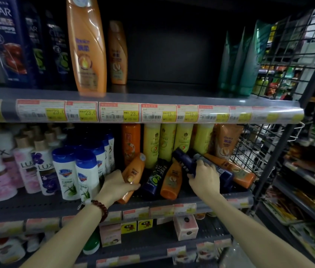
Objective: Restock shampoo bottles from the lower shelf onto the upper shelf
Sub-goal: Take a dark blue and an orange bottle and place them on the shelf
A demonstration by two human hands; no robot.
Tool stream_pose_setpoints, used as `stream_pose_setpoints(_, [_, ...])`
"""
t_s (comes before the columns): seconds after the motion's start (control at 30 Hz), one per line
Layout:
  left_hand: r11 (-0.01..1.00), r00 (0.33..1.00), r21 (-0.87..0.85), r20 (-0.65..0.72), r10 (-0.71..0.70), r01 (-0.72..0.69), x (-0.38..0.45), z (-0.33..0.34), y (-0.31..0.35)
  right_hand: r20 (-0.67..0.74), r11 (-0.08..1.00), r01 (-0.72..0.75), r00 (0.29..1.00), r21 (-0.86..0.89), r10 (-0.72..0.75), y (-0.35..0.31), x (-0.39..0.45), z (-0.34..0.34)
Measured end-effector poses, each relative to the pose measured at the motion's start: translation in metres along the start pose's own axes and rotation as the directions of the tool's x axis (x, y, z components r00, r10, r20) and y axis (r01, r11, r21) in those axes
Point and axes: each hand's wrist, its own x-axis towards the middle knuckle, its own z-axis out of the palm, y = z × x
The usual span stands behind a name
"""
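On the lower shelf [191, 200] several shampoo bottles lie tipped in a heap. My left hand [117, 183] grips a leaning orange bottle [134, 171] around its lower half. My right hand [205, 176] is closed on a dark blue bottle [186, 161] that lies tilted on the pile. Between them rest a dark Clear bottle [155, 177] and another orange bottle [172, 180]. One more orange bottle [236, 171] lies at the right. On the upper shelf [172, 94] stand two orange bottles [88, 47], with a wide dark gap to their right.
Dark Clear bottles [3, 39] fill the upper shelf's left; green tubes [243, 60] stand at its right by a wire side panel [288, 55]. Yellow bottles [169, 142] stand behind the heap. White blue-capped bottles [75, 171] and Lux bottles [25, 167] line the lower left.
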Motion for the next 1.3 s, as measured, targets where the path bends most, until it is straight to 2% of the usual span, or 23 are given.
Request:
stream_pose_setpoints(0.13, [0.991, 0.994, -0.09, -0.053, 0.09, -0.095, -0.009, -0.004, 0.006, -0.001, 0.969, 0.005, 1.0, 0.247, -0.004, -0.008, 0.001, -0.015])
stream_pose_setpoints(0.4, [0.968, 0.971, -0.081, -0.028, 0.237, -0.238, -0.051, -0.028, 0.025, 0.096, 0.922, 0.067, 0.989, 0.381, -0.111, -0.026, -0.021, -0.041])
stream_pose_setpoints(0.6, [0.955, 0.982, -0.243, 0.041, 0.187, -0.172, -0.087, -0.054, 0.04, 0.212, 0.871, -0.009, 0.971, 0.491, -0.11, -0.041, -0.042, -0.066])
stream_pose_setpoints(0.7, [0.944, 0.985, -0.293, 0.033, 0.168, -0.151, -0.102, -0.066, 0.049, 0.24, 0.831, -0.045, 0.965, 0.554, -0.107, -0.048, -0.049, -0.079])
stream_pose_setpoints(1.07, [0.957, 0.991, -0.266, 0.025, 0.128, -0.117, -0.127, -0.089, 0.052, 0.295, 0.841, -0.121, 0.954, 0.528, -0.048, -0.037, -0.061, -0.104])
stream_pose_setpoints(1.3, [0.927, 0.989, -0.352, 0.02, 0.143, -0.127, -0.139, -0.093, 0.059, 0.321, 0.796, -0.134, 0.944, 0.591, -0.08, -0.038, -0.069, -0.117])
